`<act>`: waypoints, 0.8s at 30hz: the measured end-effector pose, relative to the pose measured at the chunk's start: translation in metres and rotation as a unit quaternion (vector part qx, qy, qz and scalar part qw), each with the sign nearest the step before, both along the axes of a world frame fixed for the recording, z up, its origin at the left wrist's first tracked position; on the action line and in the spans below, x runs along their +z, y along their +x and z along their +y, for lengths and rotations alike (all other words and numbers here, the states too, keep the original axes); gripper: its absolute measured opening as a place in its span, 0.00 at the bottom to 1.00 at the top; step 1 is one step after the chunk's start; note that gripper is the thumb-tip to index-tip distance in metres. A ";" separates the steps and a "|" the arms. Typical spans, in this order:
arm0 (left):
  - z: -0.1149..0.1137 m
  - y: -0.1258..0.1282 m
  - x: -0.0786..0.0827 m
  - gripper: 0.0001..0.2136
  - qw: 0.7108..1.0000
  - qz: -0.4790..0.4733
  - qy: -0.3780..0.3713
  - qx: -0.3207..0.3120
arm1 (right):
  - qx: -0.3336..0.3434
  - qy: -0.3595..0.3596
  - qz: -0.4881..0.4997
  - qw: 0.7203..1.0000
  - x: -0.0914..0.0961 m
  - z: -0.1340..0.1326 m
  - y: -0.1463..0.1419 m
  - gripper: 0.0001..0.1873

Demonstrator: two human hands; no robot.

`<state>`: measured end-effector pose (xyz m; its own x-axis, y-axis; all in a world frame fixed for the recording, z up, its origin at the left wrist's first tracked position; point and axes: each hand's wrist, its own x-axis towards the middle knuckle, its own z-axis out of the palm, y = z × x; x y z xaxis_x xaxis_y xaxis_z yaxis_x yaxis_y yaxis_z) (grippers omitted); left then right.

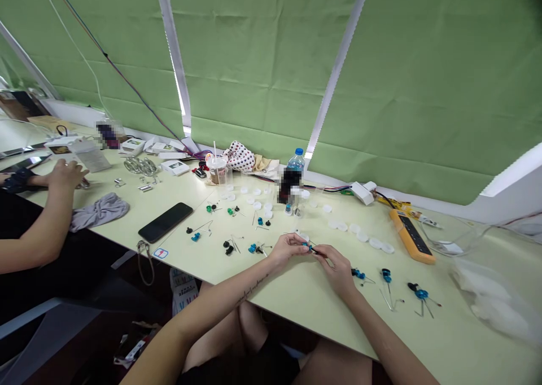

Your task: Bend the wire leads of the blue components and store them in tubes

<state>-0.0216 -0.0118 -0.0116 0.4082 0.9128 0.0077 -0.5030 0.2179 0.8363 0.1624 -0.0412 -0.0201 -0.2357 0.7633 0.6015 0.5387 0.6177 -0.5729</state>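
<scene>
Above the table's front part, my left hand (288, 249) pinches a small blue plastic part (305, 246). My right hand (334, 264) is closed with its fingertips on a thin black piece (314, 250) that meets the blue part; the fingers hide some of it. To the left lie a blue and black part (253, 248) with thin metal rods, and a black one (229, 248). On the right are similar blue and black parts (385, 276) with bent metal rods beside them. Several white round caps (362, 236) lie in rows beyond my hands.
A black phone (166, 222) lies left, near the table edge. A yellow power strip (411, 235) and a clear plastic bag (493, 297) lie right. Behind stand a drink cup (218, 171) and a water bottle (296, 159). Another person's hand (66, 176) works at far left.
</scene>
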 end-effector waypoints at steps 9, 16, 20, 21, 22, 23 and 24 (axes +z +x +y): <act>0.001 -0.001 -0.003 0.18 1.000 0.009 0.003 -0.004 | -0.002 -0.014 0.000 1.000 0.000 0.000 0.000 0.10; 0.000 -0.001 -0.002 0.18 1.000 0.014 0.012 -0.002 | -0.010 -0.059 0.014 0.998 -0.001 -0.002 0.001 0.11; 0.001 -0.001 -0.002 0.17 0.999 0.020 0.031 -0.003 | -0.011 -0.086 0.034 0.996 -0.004 -0.001 0.003 0.12; 0.001 0.000 -0.003 0.17 0.999 0.020 0.035 -0.004 | -0.008 -0.093 0.039 0.995 -0.005 -0.001 0.003 0.12; 0.001 0.000 -0.003 0.17 0.999 0.021 0.040 -0.002 | -0.005 -0.101 0.044 0.994 -0.005 0.000 0.003 0.13; 0.001 0.000 -0.003 0.17 0.999 0.022 0.045 0.002 | -0.002 -0.109 0.049 0.993 -0.006 0.000 0.003 0.13; 0.001 0.000 -0.004 0.17 0.998 0.023 0.052 0.007 | 0.000 -0.118 0.054 0.992 -0.006 0.001 0.003 0.13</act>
